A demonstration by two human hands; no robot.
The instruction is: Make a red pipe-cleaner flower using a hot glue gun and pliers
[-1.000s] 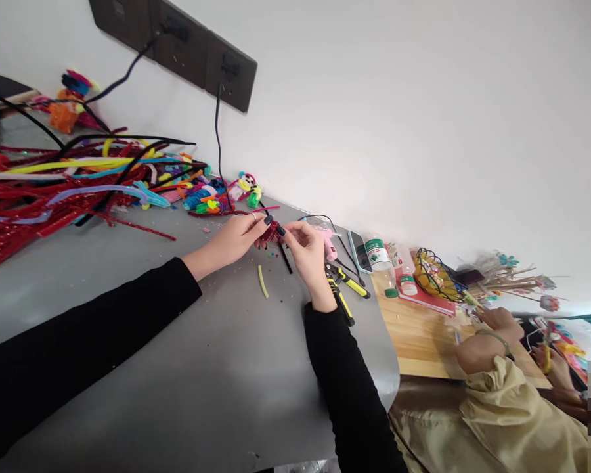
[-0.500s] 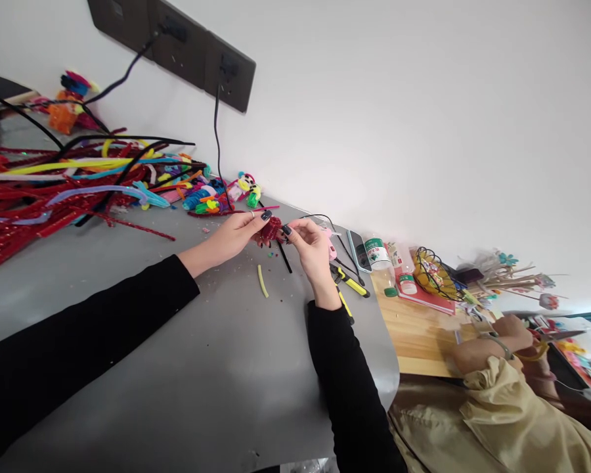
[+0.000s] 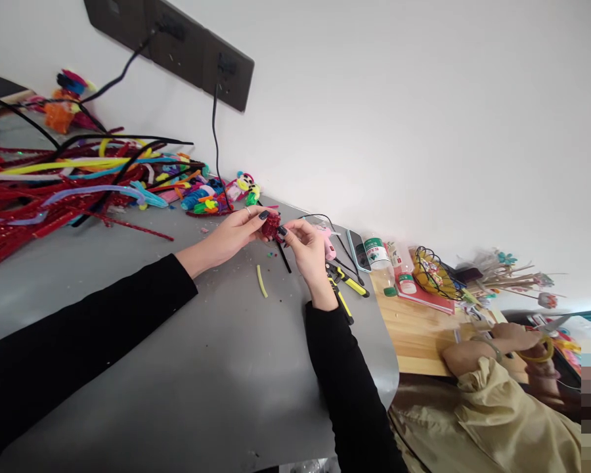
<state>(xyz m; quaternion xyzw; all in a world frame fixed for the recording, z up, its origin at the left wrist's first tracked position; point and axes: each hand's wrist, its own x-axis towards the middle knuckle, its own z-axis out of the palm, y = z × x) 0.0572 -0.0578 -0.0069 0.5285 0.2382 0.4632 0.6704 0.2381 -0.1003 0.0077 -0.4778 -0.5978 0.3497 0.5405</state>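
A small dark-red glittery bundle, apparently of coiled pipe cleaner (image 3: 271,225), is held above the grey table mat (image 3: 226,368). My left hand (image 3: 229,238) grips it from the left, thumb on top. From the other side my right hand (image 3: 308,253) pinches its edge between thumb and fingertips; what exactly lies between those fingertips is hidden. Under the hands lie a thin black stick (image 3: 284,257) and tiny coloured bits. A short pale-yellow pipe cleaner piece (image 3: 261,281) rests nearer to me. Beside my right wrist are yellow-and-black pliers (image 3: 349,281) and a pink glue gun (image 3: 329,244).
Many loose pipe cleaners (image 3: 54,197) pile up on the left, with small colourful figures (image 3: 207,196) beside them. A phone (image 3: 358,249), a bottle (image 3: 380,263) and a wire basket (image 3: 436,272) stand rightward. Another person's arm (image 3: 473,355) holds scissors (image 3: 554,325) over the wooden table (image 3: 408,335).
Both my hands keep hold of the red bundle, turning it slightly; my right hand has shifted a little left. The other person's hand with the scissors has moved.
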